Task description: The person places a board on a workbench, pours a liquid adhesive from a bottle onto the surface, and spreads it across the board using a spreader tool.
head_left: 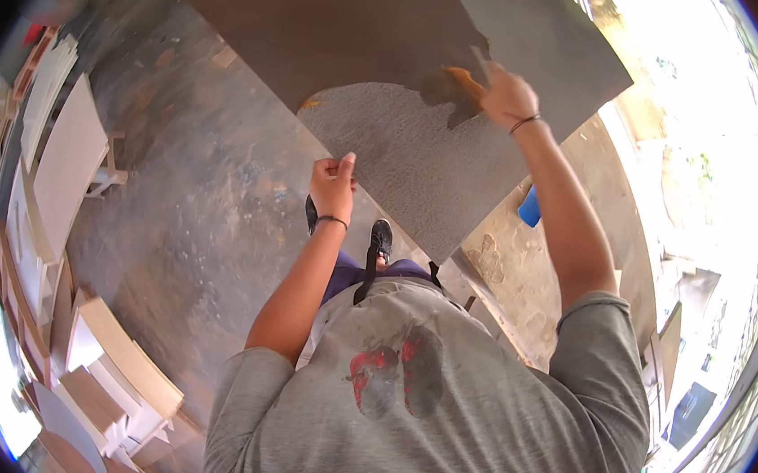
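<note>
Large grey board (397,130), partly spread with dark brown coating (352,31)
Set cornerwise, its near corner paler and rough-looking; a blurred pale blade (482,63) and an orange, wedge-like piece (464,83) slant over the coating's ragged edge

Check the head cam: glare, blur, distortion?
Head view: outdoor area at right blown out to white; right hand and its tool look soft, possibly motion blur, while the left hand reads crisper; pale panels at left bow with the fisheye; corners go black, with bluish-purple fringing along the rim.
</note>
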A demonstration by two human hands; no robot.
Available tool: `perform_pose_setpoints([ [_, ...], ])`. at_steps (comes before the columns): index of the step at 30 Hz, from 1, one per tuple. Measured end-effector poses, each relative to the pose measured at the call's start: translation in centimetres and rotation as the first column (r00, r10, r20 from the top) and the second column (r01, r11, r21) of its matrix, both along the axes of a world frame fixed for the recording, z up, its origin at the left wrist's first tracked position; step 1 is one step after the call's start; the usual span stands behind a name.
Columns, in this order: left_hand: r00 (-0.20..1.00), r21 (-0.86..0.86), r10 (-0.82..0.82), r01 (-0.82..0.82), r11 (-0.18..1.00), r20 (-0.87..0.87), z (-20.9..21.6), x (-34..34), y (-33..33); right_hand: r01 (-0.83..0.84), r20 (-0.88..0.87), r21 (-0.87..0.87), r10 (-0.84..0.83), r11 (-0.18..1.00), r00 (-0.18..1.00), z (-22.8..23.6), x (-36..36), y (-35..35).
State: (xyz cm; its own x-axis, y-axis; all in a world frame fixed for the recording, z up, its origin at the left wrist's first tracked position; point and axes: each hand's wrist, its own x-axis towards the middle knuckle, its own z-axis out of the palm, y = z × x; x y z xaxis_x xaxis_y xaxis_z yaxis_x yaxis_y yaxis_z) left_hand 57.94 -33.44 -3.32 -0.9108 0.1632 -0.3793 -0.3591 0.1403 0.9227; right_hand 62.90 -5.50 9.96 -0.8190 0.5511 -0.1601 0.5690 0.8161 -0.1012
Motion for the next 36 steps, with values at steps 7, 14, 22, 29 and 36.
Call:
perform_pose_setpoints([
  [7,0.923,-0.141,-0.358,0.339,0.93,-0.139,2.7,7.6,0.5,0.102,-0.08,-0.06,-0.107,0.993,0.991,-3.9,-0.2,2.1],
  [14,0.975,0.131,-0.187,0.172,0.976,0.117,-0.1,8.4,-0.5,0.017,-0.103,-0.181,-0.036,0.983,0.994,-2.4,-4.8,-3.8],
  [22,0.953,0.137,-0.192,0.164,0.977,0.233,-0.6,8.1,-1.4,-0.265,-0.12,-0.206,0.245,0.942,0.962,-3.0,-10.6,-13.9],
  [29,0.964,0.137,-0.19,0.166,0.977,0.188,-0.9,8.1,-1.1,-0.552,-0.129,-0.232,0.537,0.801,0.834,-2.6,-11.9,-21.9],
  [36,0.971,0.146,-0.151,0.124,0.981,0.186,-1.0,8.5,-1.6,-0.482,-0.43,-0.314,0.331,0.818,0.84,3.5,-4.4,-16.8],
])
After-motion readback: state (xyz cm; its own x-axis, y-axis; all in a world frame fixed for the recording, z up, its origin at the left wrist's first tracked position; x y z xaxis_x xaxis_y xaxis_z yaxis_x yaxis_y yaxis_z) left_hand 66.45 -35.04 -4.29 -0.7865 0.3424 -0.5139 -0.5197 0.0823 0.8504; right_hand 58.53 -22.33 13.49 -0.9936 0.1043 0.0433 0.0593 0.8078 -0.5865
